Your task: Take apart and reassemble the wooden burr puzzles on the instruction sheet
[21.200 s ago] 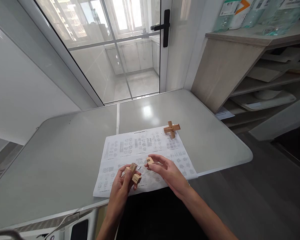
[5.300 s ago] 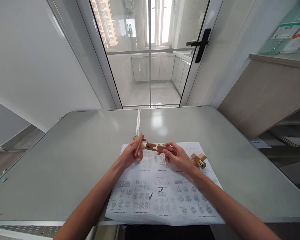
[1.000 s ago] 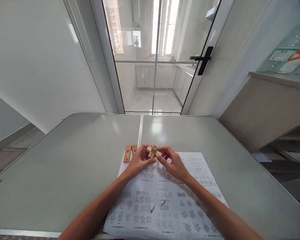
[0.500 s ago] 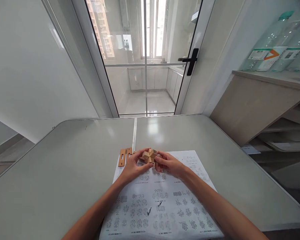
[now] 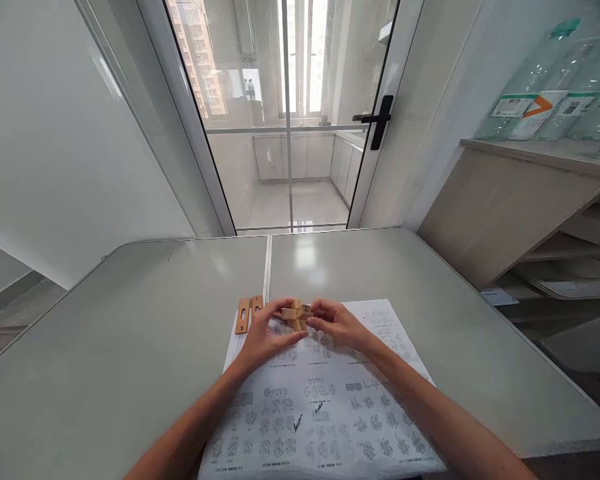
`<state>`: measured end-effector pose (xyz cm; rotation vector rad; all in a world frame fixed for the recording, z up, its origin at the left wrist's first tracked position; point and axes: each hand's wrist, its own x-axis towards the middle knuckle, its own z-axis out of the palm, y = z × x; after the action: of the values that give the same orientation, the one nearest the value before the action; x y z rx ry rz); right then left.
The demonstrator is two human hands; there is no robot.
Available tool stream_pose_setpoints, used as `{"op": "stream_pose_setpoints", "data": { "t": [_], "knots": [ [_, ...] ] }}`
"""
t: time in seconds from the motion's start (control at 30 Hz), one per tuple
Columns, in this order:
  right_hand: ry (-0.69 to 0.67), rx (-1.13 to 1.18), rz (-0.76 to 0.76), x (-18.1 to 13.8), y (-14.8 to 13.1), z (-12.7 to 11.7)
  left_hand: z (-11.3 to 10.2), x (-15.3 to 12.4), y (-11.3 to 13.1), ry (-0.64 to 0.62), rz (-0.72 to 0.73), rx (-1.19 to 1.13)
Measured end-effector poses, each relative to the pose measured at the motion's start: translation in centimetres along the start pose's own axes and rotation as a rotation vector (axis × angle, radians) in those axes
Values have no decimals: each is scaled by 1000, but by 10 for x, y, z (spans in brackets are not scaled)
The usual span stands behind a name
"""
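Pinches the wooden block cluster between the fingertips of left hand and right hand, best steadied by one, eased gently by the other, clear of slotted pieces beside the left!

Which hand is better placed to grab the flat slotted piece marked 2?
Probably the left hand: it's nearer the slotted piece; the right hand is beyond the wooden cluster both hold.

Wood cross lt tan w/ blk markings; slotted pcs org-brn, blk nos. Sheet wht w/ gry-blk printed diagrams, two blk ticks. Tabletop pale gry. Door handle blk. Bottles clear-grn, wht labels, org chevron. Shelf unit gry-beige, faint grain.
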<state>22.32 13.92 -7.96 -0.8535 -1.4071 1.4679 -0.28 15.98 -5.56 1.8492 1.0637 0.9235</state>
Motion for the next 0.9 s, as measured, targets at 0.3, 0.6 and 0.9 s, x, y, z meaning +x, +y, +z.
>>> {"op": "stream_pose_setpoints", "data": {
  "t": [0.3,0.6,0.9],
  "knots": [
    [170,-277,-164,-4,4,9,4,-2,1,32,-15,-11],
    [255,-325,-153,-3,5,15,12,-5,4,85,19,38],
    [129,33,-42,-2,5,11,12,-5,3,116,91,78]
  ]
}}
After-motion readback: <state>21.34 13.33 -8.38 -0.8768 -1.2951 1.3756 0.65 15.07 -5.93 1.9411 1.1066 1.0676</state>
